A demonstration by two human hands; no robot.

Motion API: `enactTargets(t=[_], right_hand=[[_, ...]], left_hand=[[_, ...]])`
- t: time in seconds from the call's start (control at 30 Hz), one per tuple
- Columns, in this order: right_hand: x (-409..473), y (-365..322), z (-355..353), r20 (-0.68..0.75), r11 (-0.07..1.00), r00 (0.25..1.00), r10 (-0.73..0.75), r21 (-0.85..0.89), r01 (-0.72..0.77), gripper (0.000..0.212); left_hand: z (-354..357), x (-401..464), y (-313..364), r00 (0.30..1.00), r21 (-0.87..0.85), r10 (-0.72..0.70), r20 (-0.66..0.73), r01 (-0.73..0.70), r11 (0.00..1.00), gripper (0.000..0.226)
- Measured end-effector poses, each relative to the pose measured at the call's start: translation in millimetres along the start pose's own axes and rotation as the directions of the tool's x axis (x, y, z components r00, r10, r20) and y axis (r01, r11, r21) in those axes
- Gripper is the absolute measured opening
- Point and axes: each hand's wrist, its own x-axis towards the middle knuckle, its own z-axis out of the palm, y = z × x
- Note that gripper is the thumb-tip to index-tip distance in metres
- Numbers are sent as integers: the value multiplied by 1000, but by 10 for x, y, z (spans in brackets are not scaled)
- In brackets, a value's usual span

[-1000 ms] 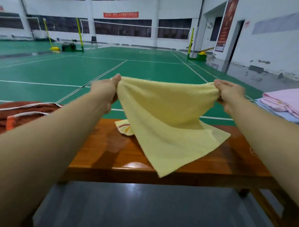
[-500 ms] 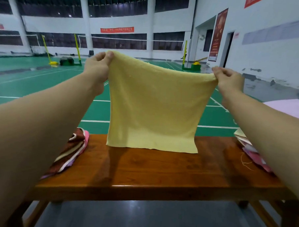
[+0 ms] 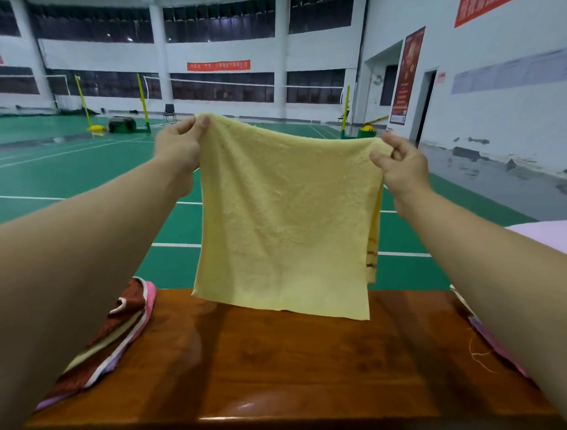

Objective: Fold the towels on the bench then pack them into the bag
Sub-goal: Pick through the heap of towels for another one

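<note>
A yellow towel hangs folded in half in front of me, its lower edge just above the wooden bench. My left hand pinches its top left corner and my right hand pinches its top right corner. A second layer with a striped end shows behind the towel's right edge. A pile of brown, cream and pink towels lies on the bench's left end. More towels, pink and pale, lie on the right end, mostly hidden by my right arm. No bag is in view.
Beyond the bench stretches a green badminton court with white lines. Yellow net posts and a chair stand far back. A white wall with a doorway runs along the right.
Both hands have lifted the yellow towel off the bench, from draped with its end lying on the wood to hanging straight. The hands have come slightly closer together.
</note>
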Motion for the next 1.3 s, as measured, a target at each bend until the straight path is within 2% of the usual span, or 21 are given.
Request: enactTargets(t=[0.17,0.27,0.37,0.5,0.57,0.67,0.8,0.9,1.0,1.07,1.2,1.3], right_hand=[[175,-104,79,-1,997,997,-71,-5,71,38],[84,-132,72,-69,995,993,-96,-37,93,29],[-135,-82,20,-111,996,990,-82,-54,77,22],[-567,-15,-149,-101,997,994,-47,-62,41,20],[-783,-22,-231,-118,999,993,-30,-47,24,15],[-1101,-19,-341,-107,997,994,27,81,-18,10],[-1524,147,-469,-173,1000,985,-4,-22,0,8],[-1810,305,-464,-104,998,995,-14,-61,7,14],[-2048,421,-475,41,996,999,6,-84,-2,14],[-2182,520,-532,142,987,990,20,-160,3,23],[-2403,735,-714,359,913,933,20,-388,130,49],[-2465,774,-832,482,839,874,52,-496,224,55]], left_hand=[[44,83,130,999,-42,25,-20,-26,999,30],[-30,3,116,997,-43,47,-59,-50,998,26],[-210,-170,5,991,-39,51,-125,-56,998,12],[-453,-601,-107,982,10,51,-183,-50,999,24],[-578,-866,-107,986,3,52,-161,-52,999,34],[-755,-1259,-127,991,30,86,-106,-83,996,49],[-900,-1770,-308,992,152,120,-38,-113,982,32],[-909,-1992,-520,987,300,154,40,-159,941,22],[-904,-2149,-718,982,397,145,124,-183,899,17],[-969,-2210,-880,978,429,120,170,-183,885,19],[-1189,-2353,-1156,967,513,12,254,-146,846,59],[-1246,-2435,-1198,960,619,-8,278,-173,766,68]])
